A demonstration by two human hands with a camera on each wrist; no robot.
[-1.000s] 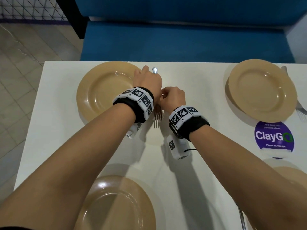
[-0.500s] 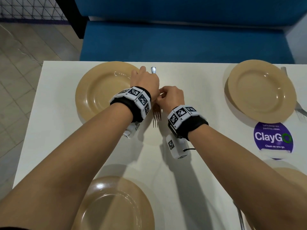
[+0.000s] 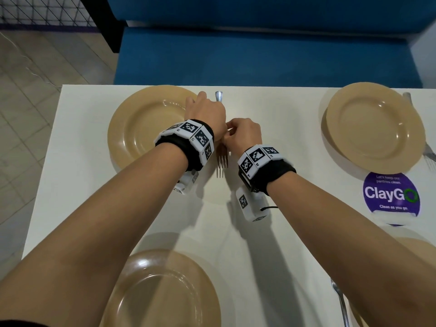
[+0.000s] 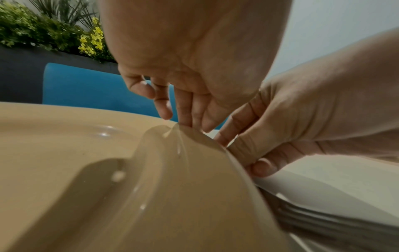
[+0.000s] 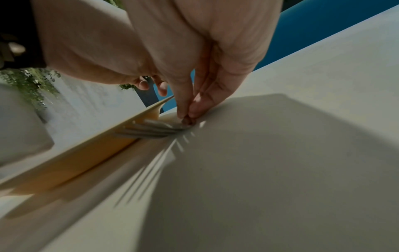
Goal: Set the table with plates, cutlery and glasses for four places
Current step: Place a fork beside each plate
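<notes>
A metal fork [image 3: 221, 161] lies on the white table [image 3: 283, 244] just right of the far-left tan plate [image 3: 141, 138], tines toward me. My right hand [image 3: 238, 135] pinches its neck between thumb and fingertip; the right wrist view shows that pinch [image 5: 187, 117] just behind the tines [image 5: 146, 131]. My left hand [image 3: 205, 109] hovers over the handle, fingers [image 4: 183, 110] straight and pointing down at the plate's rim [image 4: 215, 145]. The rim hides what they touch. The handle's end [image 3: 219, 96] sticks out past the left hand.
Three more tan plates stand far right [image 3: 375, 123], near left [image 3: 165, 298] and near right [image 3: 422, 246]. A fork [image 3: 428, 154] lies by the far-right plate, other cutlery [image 3: 339, 300] by the near-right one. A purple ClayGo sticker [image 3: 391, 193] marks the table. A blue bench [image 3: 259, 55] runs behind.
</notes>
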